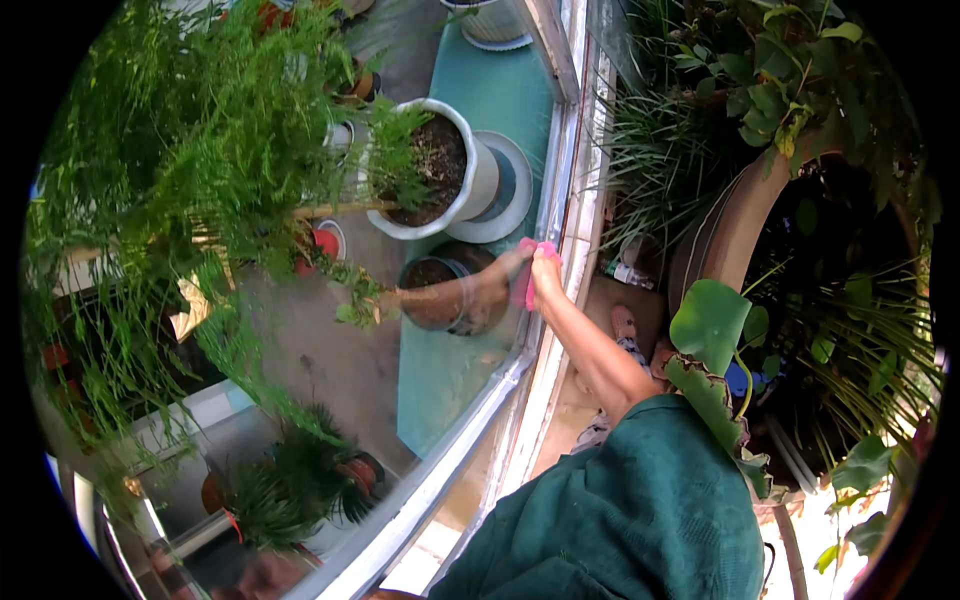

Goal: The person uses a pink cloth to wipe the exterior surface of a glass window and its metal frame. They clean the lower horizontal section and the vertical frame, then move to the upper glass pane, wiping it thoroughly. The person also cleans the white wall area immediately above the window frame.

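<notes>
My right hand (547,276) holds a pink cloth (532,294) pressed against a glass pane, close to its pale metal frame (553,180). The glass mirrors the hand, cloth and forearm. A dark green sleeve (637,480) covers my upper arm. Out of view is my left hand; only a sliver of skin shows at the bottom edge. Behind the pane, near the cloth, stand a brown pot (480,296) and a large white flowerpot (476,176) with a saucer (517,187), both on a blue-green surface (442,382).
Feathery green foliage (165,150) fills the left behind the glass. To my right stands a big round planter (750,202) with leafy plants, and a broad leaf (709,322) overhangs my sleeve. A plastic bottle (628,274) lies on the ground near my shoe (623,321).
</notes>
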